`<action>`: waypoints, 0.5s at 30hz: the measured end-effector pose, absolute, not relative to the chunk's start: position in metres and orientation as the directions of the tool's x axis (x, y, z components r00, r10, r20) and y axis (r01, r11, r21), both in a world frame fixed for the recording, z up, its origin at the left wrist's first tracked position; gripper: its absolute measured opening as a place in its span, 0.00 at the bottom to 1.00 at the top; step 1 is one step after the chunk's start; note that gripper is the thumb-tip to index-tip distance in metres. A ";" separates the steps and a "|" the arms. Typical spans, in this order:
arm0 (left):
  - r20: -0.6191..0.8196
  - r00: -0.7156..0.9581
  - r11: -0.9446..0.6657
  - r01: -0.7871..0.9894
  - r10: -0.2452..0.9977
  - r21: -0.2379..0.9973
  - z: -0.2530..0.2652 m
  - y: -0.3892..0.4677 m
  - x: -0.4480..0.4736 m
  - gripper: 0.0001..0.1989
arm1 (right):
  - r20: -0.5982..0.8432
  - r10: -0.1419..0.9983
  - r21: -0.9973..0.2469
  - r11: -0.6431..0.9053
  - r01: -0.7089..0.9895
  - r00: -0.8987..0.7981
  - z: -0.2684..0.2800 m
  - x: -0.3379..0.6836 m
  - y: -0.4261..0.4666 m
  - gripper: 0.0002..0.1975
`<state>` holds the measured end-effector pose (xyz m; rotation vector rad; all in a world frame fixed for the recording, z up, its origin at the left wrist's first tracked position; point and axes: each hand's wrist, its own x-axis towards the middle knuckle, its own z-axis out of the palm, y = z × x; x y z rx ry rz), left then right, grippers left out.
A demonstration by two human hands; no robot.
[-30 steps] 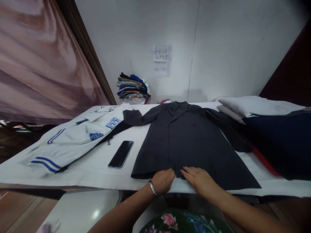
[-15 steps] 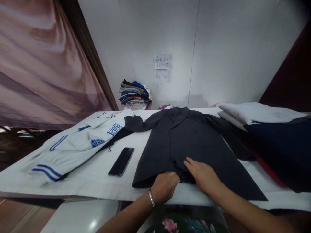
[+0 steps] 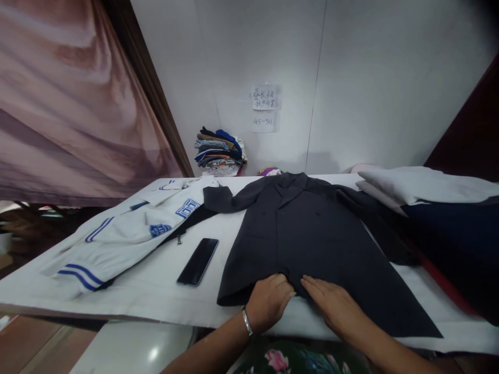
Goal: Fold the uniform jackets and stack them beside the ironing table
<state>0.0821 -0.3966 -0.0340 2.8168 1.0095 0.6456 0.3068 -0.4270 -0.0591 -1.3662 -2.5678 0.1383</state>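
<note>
A dark double-breasted coat (image 3: 300, 228) lies front up on the white-covered table, its collar away from me and both sleeves spread to the sides. At the middle of the bottom hem, my left hand (image 3: 270, 300), with a silver bracelet at the wrist, is closed on the fabric; its fingertips are partly hidden. Beside it on the right, my right hand (image 3: 334, 307) lies with fingers stretched out on the coat's lower edge. To the left of the coat is a black phone (image 3: 198, 262).
A white jacket (image 3: 128, 234) with blue stripes lies at the left. Folded clothes (image 3: 220, 150) are stacked against the wall, below paper signs (image 3: 266, 97). Grey and navy garments (image 3: 448, 187) are heaped at the right. The table's front edge (image 3: 156, 319) is close to me.
My right hand has drawn back toward the hem and now lies lower on the coat. My left hand has shifted slightly right, still on the hem. The view has moved a little.
</note>
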 end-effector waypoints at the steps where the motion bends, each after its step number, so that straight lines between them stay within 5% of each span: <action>1: 0.404 0.675 -0.781 0.588 0.617 0.212 -0.034 -0.398 0.080 0.10 | 0.151 0.821 -0.209 0.570 0.794 -0.550 -0.052 0.308 -0.425 0.35; 6: 0.521 0.643 -0.784 0.614 0.561 0.087 -0.043 -0.406 0.077 0.24 | 0.128 0.814 -0.248 0.579 0.777 -0.566 -0.028 0.307 -0.421 0.30; 15: 0.428 0.679 -0.796 0.567 0.597 0.212 -0.038 -0.386 0.086 0.11 | 0.152 0.870 -0.248 0.493 0.834 -0.469 -0.046 0.301 -0.436 0.37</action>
